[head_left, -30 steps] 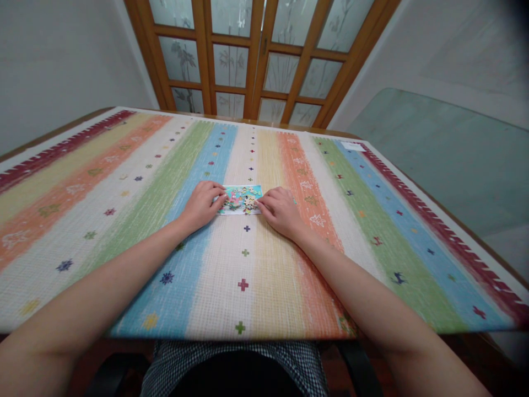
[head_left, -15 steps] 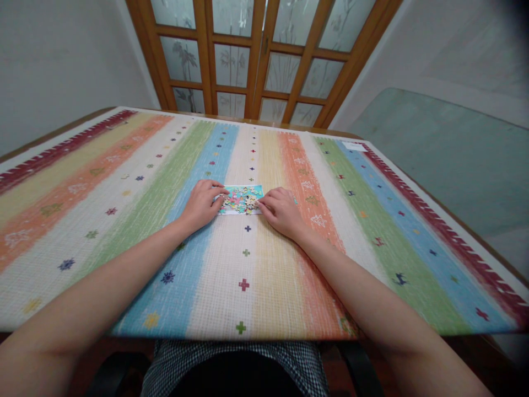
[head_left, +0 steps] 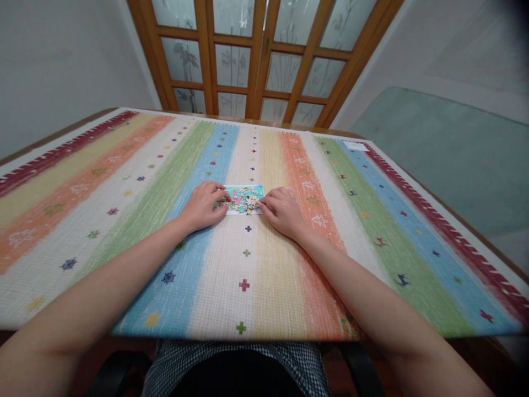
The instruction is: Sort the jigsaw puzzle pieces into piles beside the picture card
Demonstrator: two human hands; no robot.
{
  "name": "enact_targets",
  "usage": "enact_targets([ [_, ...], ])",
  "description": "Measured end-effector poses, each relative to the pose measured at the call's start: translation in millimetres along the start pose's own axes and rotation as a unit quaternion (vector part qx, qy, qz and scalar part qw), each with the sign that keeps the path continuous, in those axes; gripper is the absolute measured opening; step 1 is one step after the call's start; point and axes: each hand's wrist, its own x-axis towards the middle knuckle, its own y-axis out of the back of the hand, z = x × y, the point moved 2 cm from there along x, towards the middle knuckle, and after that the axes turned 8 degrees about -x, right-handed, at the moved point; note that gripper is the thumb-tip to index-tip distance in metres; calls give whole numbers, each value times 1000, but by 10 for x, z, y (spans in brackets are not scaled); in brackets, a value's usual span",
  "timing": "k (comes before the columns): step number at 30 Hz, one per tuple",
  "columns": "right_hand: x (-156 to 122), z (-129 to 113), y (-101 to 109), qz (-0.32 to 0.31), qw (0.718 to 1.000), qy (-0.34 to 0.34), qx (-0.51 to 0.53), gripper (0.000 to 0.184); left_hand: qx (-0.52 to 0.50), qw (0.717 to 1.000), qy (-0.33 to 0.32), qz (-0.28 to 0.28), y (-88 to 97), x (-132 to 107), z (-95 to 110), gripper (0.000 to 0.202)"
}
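Observation:
A small picture board [head_left: 259, 191] lies flat on the striped tablecloth, bearing a loose heap of jigsaw puzzle pieces [head_left: 248, 203]. My left hand [head_left: 205, 204] rests at the board's left edge, its fingers curved and thumb apart from the forefinger, with a few pieces showing in the gap. At the right edge, my right hand [head_left: 283, 208] has thumb and forefinger pinched at a pale puzzle piece beside the heap. Its other fingers are curled over the board's corner. The fingertips hide parts of both board edges.
The striped tablecloth [head_left: 223, 275] covers the whole table. A lone pale piece [head_left: 126, 177] lies far to the left. A white paper slip [head_left: 355, 146] sits at the far right. Beyond the table stands a wooden glazed door [head_left: 254, 66]; a greenish panel [head_left: 446, 160] stands at the right.
My left hand's fingertips have shifted slightly right over the pieces, and its thumb has moved inward. My right hand has stayed almost still.

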Motion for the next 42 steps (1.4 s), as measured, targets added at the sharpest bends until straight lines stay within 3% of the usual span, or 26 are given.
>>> enact_targets([
  [18,-4,6,3,4,1000,2,0,34,-6,1000,4,15,28,2,-31,28],
  [26,21,-25,6,-3,1000,-17,-8,32,29,999,39,-19,-32,95,73,51],
  [31,38,-65,3,7,1000,-24,-19,30,57,994,74,-58,-114,149,124,55],
  [38,29,-53,-15,7,999,-22,-28,28,56,998,8,-37,-80,108,134,41],
  [42,39,-54,-24,10,1000,-19,-22,28,27,999,24,6,-98,173,151,31],
])
